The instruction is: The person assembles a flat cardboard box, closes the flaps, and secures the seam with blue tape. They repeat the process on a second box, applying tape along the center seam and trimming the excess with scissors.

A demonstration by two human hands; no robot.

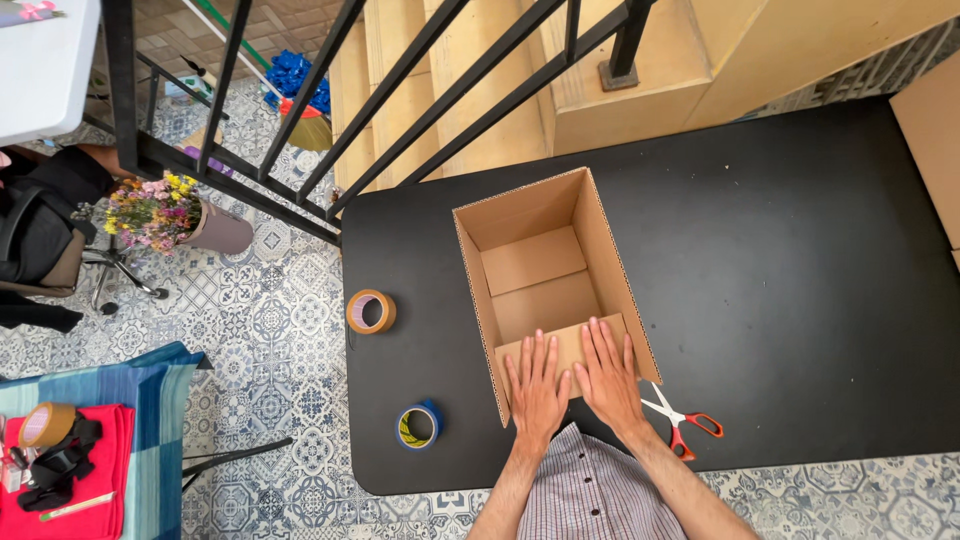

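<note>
**Both palms flat on the near flap of an open cardboard box**

Nearest the camera is the person's striped shirt front [590,490], with both forearms reaching out over the near edge of a black table [800,260]. The left hand [537,385] and the right hand [606,372] lie side by side, fingers spread and open, palms pressed flat on the near flap of a cardboard box [545,275]. Neither hand grips anything; the thumbs almost meet in the middle of the flap.

The box stands on the table just beyond the person, open upward, its far flaps folded down inside so the bottom shows. Just to the right of the right wrist lies a pair of scissors [685,420] with red handles, blades pointing toward the box. To the left of the box are two rolls of tape, well apart from the hands: a brown roll [371,311] near the table's left edge and a blue roll [419,426] closer to the near corner.

Beyond the table, black railings [250,190] cross above a patterned tiled floor [270,330], where a pot of flowers [170,215] sits.
</note>
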